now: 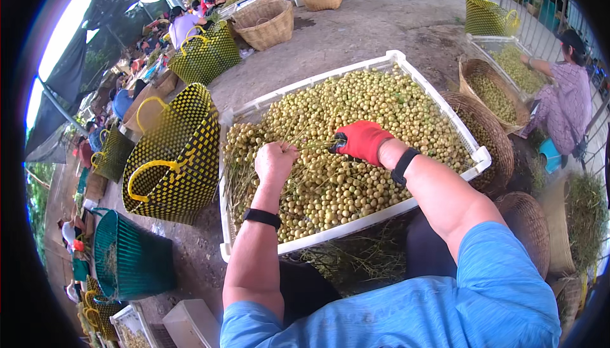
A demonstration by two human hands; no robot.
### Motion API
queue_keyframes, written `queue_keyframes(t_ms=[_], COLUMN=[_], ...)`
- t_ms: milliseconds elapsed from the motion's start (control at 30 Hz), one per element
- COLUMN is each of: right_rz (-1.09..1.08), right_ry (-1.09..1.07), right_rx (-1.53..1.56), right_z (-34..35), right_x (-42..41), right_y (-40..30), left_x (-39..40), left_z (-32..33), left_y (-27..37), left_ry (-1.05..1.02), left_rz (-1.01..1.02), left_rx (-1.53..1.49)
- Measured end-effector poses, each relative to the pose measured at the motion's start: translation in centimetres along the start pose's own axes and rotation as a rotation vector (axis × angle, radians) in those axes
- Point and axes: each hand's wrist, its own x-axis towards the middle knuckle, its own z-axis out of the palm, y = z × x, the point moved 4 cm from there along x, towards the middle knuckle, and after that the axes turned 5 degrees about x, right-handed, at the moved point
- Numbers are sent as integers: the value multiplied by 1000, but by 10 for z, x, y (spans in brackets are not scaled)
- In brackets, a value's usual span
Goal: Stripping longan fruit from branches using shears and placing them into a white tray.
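A white plastic tray (343,234) heaped with small round yellow-brown fruits (333,181), which look like longans, lies before me. My left hand (276,159), bare with a black band at the wrist, pinches thin fruit stems above the tray's left part. Over the middle, my right hand (362,143) wears a red glove with dark fingertips and is closed around the other end of the stems; a dark object, partly hidden, shows under its fingers. Stemmed fruit bunches (243,157) lie along the tray's left side.
A black-and-yellow woven basket (190,167) and a green basket (143,257) stand at left. Round wicker baskets (500,157) stand right of the tray, one holding fruit. Another person (567,90) sits by a fruit tray at far right. Cut stems (362,257) lie below my tray.
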Motion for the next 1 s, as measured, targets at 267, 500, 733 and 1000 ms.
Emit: queue_keyframes(t_ms=[267,500,733,1000], right_rz=[-79,25,-64,293], right_ry=[1,96,147,139], right_rx=[112,-151,-177,-371], right_z=[11,-3,7,-33], right_x=[7,4,3,-7], right_y=[39,33,70,73], left_x=[3,4,8,6], left_z=[-1,1,-1,-17], left_y=[-3,-6,-14,-39], left_ry=[-5,-9,-32,19], left_rz=[-3,-22,-56,-91], left_rx=[45,45,37,34])
